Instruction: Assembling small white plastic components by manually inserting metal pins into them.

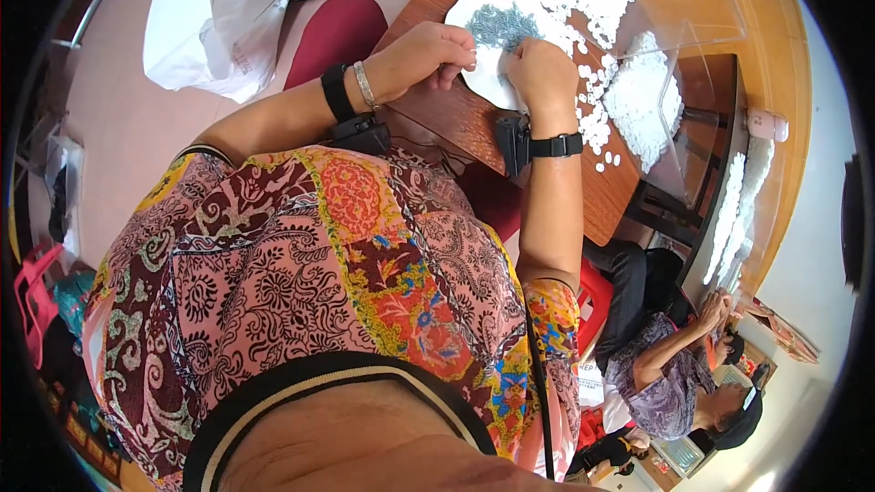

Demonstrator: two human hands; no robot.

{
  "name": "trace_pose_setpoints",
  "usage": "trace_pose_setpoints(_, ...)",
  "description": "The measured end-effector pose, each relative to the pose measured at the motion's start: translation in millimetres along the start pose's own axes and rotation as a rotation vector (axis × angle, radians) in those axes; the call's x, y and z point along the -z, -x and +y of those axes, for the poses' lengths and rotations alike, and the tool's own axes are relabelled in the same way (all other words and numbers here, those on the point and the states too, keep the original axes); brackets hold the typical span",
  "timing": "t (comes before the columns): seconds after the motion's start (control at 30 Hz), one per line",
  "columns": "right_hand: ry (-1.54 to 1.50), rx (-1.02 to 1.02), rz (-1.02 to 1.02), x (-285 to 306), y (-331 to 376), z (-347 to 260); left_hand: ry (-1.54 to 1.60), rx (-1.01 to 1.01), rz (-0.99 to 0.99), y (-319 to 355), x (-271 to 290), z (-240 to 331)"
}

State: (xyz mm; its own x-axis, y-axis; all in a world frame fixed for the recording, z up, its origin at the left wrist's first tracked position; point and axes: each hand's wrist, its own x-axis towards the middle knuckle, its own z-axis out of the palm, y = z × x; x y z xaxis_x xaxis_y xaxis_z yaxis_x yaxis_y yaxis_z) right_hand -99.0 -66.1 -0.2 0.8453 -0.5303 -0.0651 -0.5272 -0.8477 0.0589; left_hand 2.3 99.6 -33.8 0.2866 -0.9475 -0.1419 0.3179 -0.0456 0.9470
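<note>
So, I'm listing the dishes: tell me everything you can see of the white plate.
The white plate lies face up on the wooden table. It looks smooth and roundish, its material unclear. Small grey pieces are heaped on it, leaving its near part bare. The left hand is at its left edge; the right hand hides part of its right side. Contact is unclear.

grey-blue pieces (503, 27) on white plate (486, 80) between left hand (427, 56) and right hand (547, 75); white discs (592, 91) right of right hand; red-brown table (597, 205) beneath; shirt (301, 255) behind hands: pink, yellow, maroon, floral-scroll print.
</note>
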Motion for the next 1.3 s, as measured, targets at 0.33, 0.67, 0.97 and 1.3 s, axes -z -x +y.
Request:
trace_pose_setpoints(0.33, -0.941, -0.047, 0.133, 11, 30, 13, 0.044, -0.039, -0.025, -3, -16, 11)
trace_pose_setpoints(0.67, -1.778, -0.192, 0.207, 21, 77, 10, -0.066, -0.160, -0.101, -12, -43, 19)
trace_pose_setpoints(0.97, -1.724, -0.145, 0.333, 14, 85, 1, -0.133, -0.226, -0.125, -19, -58, 15)
trace_pose_setpoints(1.3, -1.749, -0.125, 0.332, 10, 85, 1, -0.201, -0.242, -0.096, -22, -58, 9)
